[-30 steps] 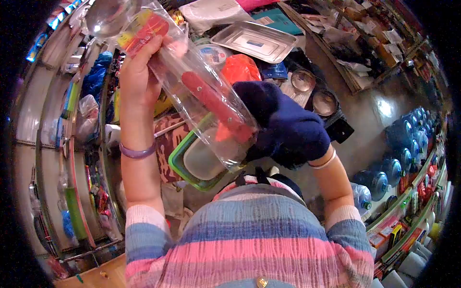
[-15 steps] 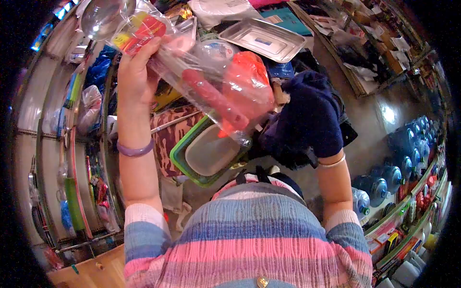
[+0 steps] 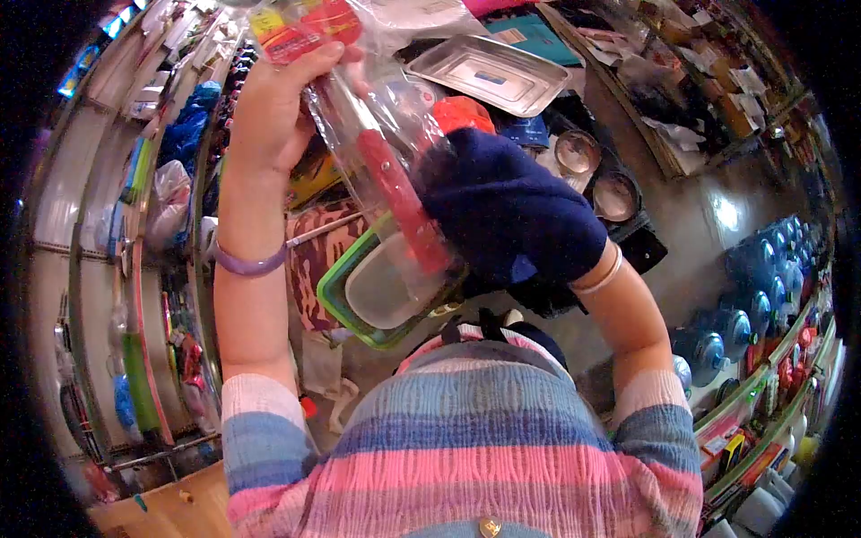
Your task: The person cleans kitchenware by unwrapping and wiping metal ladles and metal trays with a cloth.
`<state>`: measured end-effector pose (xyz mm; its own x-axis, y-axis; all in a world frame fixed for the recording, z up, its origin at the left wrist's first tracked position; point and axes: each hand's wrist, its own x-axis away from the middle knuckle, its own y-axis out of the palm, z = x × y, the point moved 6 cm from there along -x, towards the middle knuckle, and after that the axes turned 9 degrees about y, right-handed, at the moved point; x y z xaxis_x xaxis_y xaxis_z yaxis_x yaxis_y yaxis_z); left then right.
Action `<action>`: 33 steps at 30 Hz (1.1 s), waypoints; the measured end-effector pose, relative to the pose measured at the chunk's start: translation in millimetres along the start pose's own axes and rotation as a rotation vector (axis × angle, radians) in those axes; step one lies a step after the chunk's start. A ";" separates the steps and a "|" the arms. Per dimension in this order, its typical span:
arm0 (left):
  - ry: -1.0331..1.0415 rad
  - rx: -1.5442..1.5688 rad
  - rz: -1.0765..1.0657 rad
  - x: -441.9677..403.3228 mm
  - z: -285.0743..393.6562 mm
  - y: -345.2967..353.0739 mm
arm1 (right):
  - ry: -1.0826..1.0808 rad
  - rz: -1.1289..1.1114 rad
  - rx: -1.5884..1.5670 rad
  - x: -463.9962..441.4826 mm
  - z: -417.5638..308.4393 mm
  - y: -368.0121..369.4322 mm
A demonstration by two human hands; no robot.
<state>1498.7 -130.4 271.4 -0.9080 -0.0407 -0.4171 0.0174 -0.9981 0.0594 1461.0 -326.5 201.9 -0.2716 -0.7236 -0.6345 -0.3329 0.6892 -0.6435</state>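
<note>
My left hand is closed on the upper part of a ladle in a clear plastic bag, thumb near its red and yellow label. The red handle slants down to the right; the metal bowl is nearly all cut off at the top edge. My right hand is hidden inside a dark blue cloth that covers it to the wrist. The cloth lies against the right side of the bagged handle; its fingers do not show. Below the handle is a green-rimmed plastic container.
A steel tray lies on the pile ahead, with an orange-red item beside it. Two round metal items lie at right. Shelves line the left; blue water jugs stand on the floor at right.
My right hand in the cloth has moved left onto the bagged handle, uncovering the round metal items. The ladle has shifted up and turned steeper, its bowl leaving the view.
</note>
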 end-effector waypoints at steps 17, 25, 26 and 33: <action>-0.058 -0.014 0.129 12.9 4.7 -19.8 | 0.204 -0.025 0.402 7.4 12.0 -33.1; -0.126 -0.033 0.044 15.2 -5.6 15.8 | 0.004 0.176 0.020 -4.9 4.0 -24.1; -0.143 -0.005 -0.023 16.2 -6.9 14.4 | 0.033 0.180 0.057 -2.2 8.9 -21.9; -0.071 -0.048 0.158 16.1 -1.2 -22.3 | 0.176 0.022 0.163 23.6 22.8 -20.0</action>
<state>1484.1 -108.9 262.3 -0.9196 -0.1955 -0.3407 0.1805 -0.9807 0.0754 1481.8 -356.5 190.0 -0.4354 -0.6938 -0.5737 -0.1793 0.6913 -0.7000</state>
